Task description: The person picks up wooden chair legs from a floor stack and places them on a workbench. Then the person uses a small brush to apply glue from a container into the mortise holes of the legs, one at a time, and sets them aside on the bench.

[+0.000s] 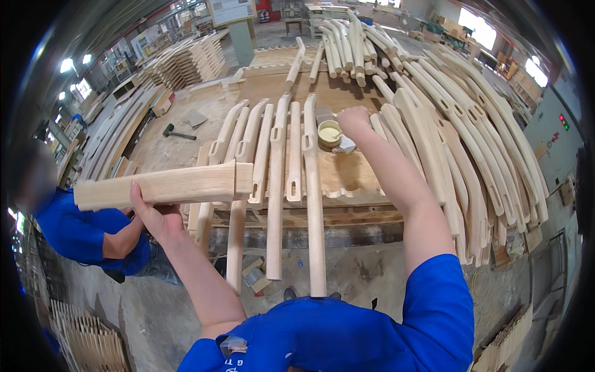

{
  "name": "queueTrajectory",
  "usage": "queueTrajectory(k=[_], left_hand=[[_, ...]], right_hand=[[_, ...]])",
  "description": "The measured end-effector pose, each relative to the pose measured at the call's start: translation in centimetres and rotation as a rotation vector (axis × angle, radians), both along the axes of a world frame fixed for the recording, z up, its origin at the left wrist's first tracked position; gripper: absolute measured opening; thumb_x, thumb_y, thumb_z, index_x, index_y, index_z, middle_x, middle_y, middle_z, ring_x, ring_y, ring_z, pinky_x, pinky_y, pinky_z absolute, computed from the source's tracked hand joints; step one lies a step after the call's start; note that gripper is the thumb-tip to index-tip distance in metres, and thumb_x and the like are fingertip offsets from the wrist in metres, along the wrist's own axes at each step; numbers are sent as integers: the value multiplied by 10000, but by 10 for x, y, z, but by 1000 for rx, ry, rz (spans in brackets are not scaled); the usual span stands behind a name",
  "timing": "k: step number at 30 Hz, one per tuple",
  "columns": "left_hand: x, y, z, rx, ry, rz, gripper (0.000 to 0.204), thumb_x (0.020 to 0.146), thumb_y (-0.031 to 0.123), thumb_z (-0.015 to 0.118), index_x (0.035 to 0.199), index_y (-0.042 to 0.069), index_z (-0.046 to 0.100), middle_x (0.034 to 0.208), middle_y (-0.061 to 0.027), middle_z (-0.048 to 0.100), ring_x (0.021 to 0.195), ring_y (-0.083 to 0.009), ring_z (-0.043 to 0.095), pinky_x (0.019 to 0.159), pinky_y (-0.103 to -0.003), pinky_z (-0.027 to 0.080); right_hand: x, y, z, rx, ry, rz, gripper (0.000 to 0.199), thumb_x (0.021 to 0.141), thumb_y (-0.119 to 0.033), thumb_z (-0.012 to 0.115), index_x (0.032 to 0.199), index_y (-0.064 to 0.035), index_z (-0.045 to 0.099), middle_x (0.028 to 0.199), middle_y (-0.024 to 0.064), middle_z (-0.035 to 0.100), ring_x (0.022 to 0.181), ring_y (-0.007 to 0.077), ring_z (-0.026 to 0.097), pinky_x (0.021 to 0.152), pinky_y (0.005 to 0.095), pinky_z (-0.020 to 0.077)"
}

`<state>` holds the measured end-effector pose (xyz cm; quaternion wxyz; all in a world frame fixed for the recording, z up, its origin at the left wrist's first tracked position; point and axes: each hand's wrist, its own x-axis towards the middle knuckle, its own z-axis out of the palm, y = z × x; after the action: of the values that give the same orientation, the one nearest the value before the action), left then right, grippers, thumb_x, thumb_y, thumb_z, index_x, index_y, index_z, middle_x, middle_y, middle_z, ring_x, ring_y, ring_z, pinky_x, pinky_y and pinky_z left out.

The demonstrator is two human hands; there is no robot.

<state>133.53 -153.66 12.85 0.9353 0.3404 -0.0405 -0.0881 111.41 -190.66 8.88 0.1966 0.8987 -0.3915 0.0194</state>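
The left hand (155, 217) is up, its grip closed on a wood block (164, 185) held flat out past the worktop (186, 146) edge. The right hand (353, 119) reaches far over the worktop, grip curled shut beside a glue cup (329, 132); what it holds is hidden. Long chair legs (276, 180) lie between them and stick out over the edge, with a big pile (471, 136) crowding the right side.
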Motion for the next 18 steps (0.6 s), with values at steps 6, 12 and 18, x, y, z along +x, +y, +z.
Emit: queueTrajectory(k=[6,12,18], left_hand=[[18,23,-20,0,122,194,526,718,432,720,1130,147,560,1085,-32,576,997,-192,548,840,-383,441],[27,-1,-29,-14,236,241,581,653,383,761,1126,122,549,1091,-48,575,1036,-217,524,930,-432,394],[13,-20,-19,-35,294,140,597,632,360,777,1116,106,537,1061,-54,578,1020,-211,530,938,-421,396]], right_hand=[[-33,-24,-57,490,-484,-253,216,772,-181,589,932,-70,682,923,136,684,880,268,659,735,372,510],[-69,-18,-98,535,-865,-162,218,758,-216,604,881,-50,672,831,137,671,775,275,638,706,367,493],[-74,-16,-95,659,-963,-105,160,760,-169,635,791,-13,633,723,100,642,681,208,603,649,347,472]])
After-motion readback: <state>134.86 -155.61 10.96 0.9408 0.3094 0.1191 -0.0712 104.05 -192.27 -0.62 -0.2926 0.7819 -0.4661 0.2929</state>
